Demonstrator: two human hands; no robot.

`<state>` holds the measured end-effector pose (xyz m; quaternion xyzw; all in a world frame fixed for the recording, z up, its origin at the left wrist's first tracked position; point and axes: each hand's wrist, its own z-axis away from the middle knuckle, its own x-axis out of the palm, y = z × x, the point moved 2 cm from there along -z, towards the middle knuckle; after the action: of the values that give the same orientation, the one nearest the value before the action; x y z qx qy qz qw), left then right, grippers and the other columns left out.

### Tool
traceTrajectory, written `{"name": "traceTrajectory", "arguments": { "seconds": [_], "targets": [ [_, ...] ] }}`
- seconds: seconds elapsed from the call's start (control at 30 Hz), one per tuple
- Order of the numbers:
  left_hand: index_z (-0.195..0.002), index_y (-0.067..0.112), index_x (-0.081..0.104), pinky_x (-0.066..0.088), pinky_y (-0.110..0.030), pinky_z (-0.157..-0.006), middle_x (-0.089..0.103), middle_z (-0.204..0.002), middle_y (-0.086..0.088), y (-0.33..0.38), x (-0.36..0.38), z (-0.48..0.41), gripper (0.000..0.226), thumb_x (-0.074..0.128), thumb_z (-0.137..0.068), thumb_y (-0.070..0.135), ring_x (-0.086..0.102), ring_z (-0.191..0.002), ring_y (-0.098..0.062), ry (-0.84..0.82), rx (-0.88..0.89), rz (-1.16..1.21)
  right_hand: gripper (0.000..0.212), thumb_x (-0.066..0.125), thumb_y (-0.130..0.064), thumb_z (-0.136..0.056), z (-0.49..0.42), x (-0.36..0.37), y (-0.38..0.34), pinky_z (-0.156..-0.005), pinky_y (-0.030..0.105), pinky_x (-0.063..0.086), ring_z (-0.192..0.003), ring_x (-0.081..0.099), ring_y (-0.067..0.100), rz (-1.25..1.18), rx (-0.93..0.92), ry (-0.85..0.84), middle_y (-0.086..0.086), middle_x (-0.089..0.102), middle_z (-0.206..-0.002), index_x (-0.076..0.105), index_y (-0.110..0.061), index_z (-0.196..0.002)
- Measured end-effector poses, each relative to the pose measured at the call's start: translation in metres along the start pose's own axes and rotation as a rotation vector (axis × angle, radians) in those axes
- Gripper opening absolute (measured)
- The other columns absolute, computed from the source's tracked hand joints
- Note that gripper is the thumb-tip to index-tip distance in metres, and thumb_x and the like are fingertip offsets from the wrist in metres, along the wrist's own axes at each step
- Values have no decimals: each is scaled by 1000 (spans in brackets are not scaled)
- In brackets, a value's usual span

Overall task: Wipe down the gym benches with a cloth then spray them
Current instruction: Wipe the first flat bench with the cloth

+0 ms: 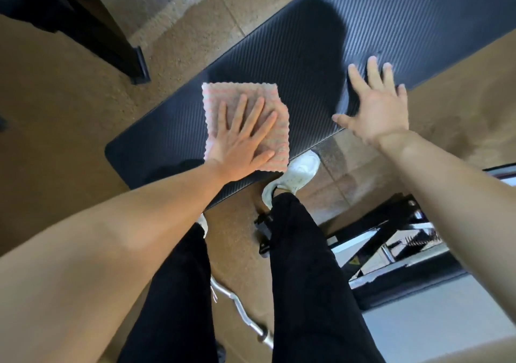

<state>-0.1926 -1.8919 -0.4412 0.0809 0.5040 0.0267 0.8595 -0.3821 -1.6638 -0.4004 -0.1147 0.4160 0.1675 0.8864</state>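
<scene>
My left hand (243,143) presses flat on the pink cloth (245,94) on the black worktop (307,64); my right hand (375,108) is spread open over its edge.

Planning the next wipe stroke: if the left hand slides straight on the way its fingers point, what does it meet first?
Only bare bench pad, as far as the picture shows. The left hand, flat on the cloth, points along it; the right hand lies aside.

Bare bench pad (279,64) beyond cloth (245,103)
</scene>
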Motion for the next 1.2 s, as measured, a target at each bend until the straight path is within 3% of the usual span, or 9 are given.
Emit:
{"name": "traceTrajectory", "arguments": {
  "seconds": [0.1,0.27,0.5,0.7,0.9,1.03,1.2],
  "targets": [
    [-166,27,4,7,-71,-120,-2,-173,-13,28,1,-12,84,25,-99,74,-1,-158,-44,1,108,-14,97,69,-54,-87,0,1,8,-121,63,19,-156,-1,32,-1,-47,-2,3,-3,-170,9,-32,-161],
    [-163,35,-13,3,-68,-123,-15,-172,-9,10,-27,-53,83,17,-97,76,-11,-158,-37,-24,199,-104,96,67,-56,-88,3,-1,15,-122,58,23,-156,3,30,44,-79,34,2,2,-170,10,-32,-161],
    [-161,40,-12,6,-75,-118,-14,-172,-7,-39,-73,-115,84,16,-94,81,-6,-159,-37,-4,-140,0,99,70,-47,-90,-4,-3,16,-122,59,18,-156,-5,31,-16,-110,-43,2,-6,-170,4,-32,-162],
    [-165,23,-4,8,-70,-121,-5,-172,-16,-21,-70,-123,86,16,-98,73,-2,-158,-42,36,-188,8,101,72,-45,-89,-5,-2,18,-122,60,20,-157,-4,32,10,-113,-56,4,-6,-170,2,-31,-162],
    [-165,23,-6,3,-68,-123,-9,-172,-16,22,-54,-107,88,23,-98,72,-8,-158,-41,29,36,28,101,66,-52,-91,-7,-4,20,-123,56,21,-156,-8,29,48,-110,-94,1,-11,-170,-4,-32,-161],
    [-165,26,-4,-5,-64,-124,-13,-172,-8,59,-29,-77,84,24,-100,72,-7,-159,-37,18,170,-27,101,71,-44,-90,-7,-5,25,-124,56,20,-156,-9,25,-32,-99,-107,-3,-11,-170,-1,-36,-161],
    [-164,31,-9,-6,-63,-124,-13,-173,-7,44,-38,-87,83,17,-100,75,-12,-158,-33,-11,259,-81,98,71,-41,-91,-5,-1,23,-124,56,14,-156,-9,25,-52,-106,-75,-1,-10,-170,3,-34,-162]
  ]
}}
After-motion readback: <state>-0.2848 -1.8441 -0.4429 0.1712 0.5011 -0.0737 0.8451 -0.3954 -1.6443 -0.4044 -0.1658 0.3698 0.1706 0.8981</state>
